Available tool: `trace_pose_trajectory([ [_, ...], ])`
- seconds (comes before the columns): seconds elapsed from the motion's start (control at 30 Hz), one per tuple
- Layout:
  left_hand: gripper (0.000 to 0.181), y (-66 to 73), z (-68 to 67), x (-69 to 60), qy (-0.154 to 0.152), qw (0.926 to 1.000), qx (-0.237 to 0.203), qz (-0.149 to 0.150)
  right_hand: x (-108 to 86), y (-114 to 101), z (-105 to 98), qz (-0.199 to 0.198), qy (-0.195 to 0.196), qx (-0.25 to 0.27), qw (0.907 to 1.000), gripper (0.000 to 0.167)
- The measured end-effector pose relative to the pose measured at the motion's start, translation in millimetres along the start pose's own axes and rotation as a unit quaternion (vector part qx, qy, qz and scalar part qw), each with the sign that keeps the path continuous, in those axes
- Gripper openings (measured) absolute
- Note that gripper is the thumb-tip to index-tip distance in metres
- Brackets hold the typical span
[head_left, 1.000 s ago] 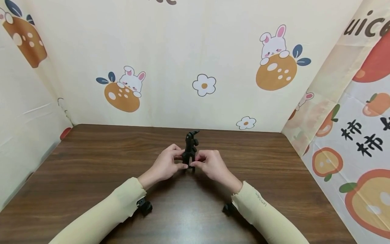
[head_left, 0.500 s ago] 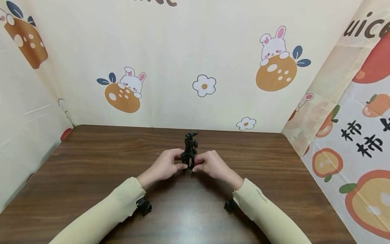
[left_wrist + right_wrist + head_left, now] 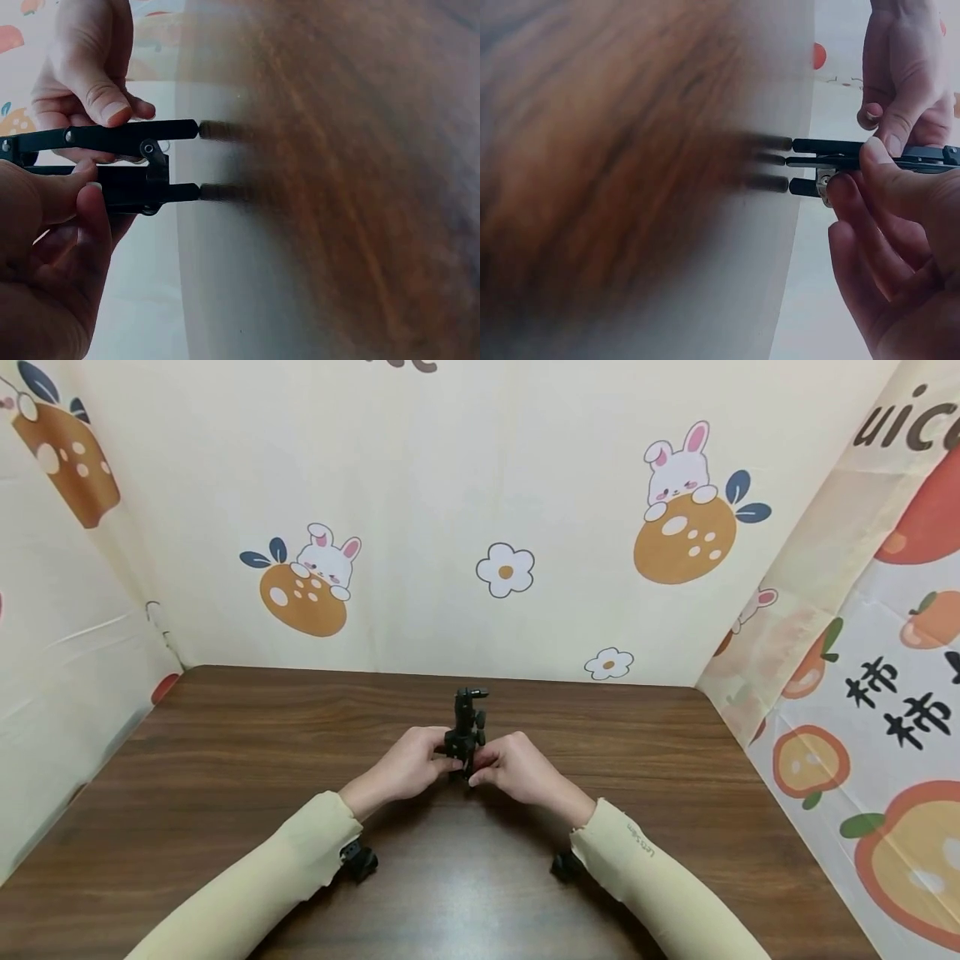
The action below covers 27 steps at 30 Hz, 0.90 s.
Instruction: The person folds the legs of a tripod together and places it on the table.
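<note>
A small black tripod (image 3: pixel 465 720) stands upright on the brown wooden table, with both hands around its lower part. My left hand (image 3: pixel 408 766) pinches a leg between thumb and fingers. From the other side, my right hand (image 3: pixel 521 768) pinches another leg. In the left wrist view, two legs (image 3: pixel 176 130) run side by side, joined by a small hinged brace (image 3: pixel 155 161). The right wrist view shows three leg tips (image 3: pixel 804 187) close together at the tabletop, with my right thumb (image 3: pixel 885 166) along the tripod. Fingers hide part of the legs.
The wooden table (image 3: pixel 262 718) reaches back to a cream curtain (image 3: pixel 420 468) printed with rabbits, oranges and flowers. More printed cloth (image 3: pixel 885 693) hangs along the right side. A small black device (image 3: pixel 358 862) sits under the left cuff.
The tripod has turned a little, and the piece at its top now points level instead of slanting up. Its legs look closer together. The right hand's fingertips have shifted slightly toward the person.
</note>
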<state>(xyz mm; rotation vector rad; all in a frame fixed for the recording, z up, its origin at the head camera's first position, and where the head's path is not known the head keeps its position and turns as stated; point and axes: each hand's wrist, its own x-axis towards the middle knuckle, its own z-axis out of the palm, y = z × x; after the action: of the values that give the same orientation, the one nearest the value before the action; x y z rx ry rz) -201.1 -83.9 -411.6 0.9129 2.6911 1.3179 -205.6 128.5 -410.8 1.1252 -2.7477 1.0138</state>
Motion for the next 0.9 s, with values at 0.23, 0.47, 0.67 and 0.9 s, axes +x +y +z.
trace_pose_trajectory([
  [0.23, 0.019, 0.5, -1.6, 0.2, -0.003, 1.0000, 0.003, -0.007, -0.2, -3.8, -1.5, -0.015, 0.006, -0.046, 0.9988, 0.009],
  [0.47, 0.017, 1.4, -3.0, 1.2, -0.006, 0.9998, 0.020, 0.002, -0.8, -2.0, -0.4, -0.024, 0.014, -0.078, 0.9965, 0.011],
  [0.67, 0.013, 2.0, -3.1, 2.0, -0.016, 0.9997, 0.017, -0.007, -0.9, -0.9, -0.2, -0.037, 0.017, -0.092, 0.9949, 0.009],
  [0.9, 0.012, 5.1, -2.8, 0.2, -0.016, 0.9994, 0.007, -0.030, 0.6, -0.8, 1.1, -0.040, 0.023, -0.119, 0.9918, 0.010],
])
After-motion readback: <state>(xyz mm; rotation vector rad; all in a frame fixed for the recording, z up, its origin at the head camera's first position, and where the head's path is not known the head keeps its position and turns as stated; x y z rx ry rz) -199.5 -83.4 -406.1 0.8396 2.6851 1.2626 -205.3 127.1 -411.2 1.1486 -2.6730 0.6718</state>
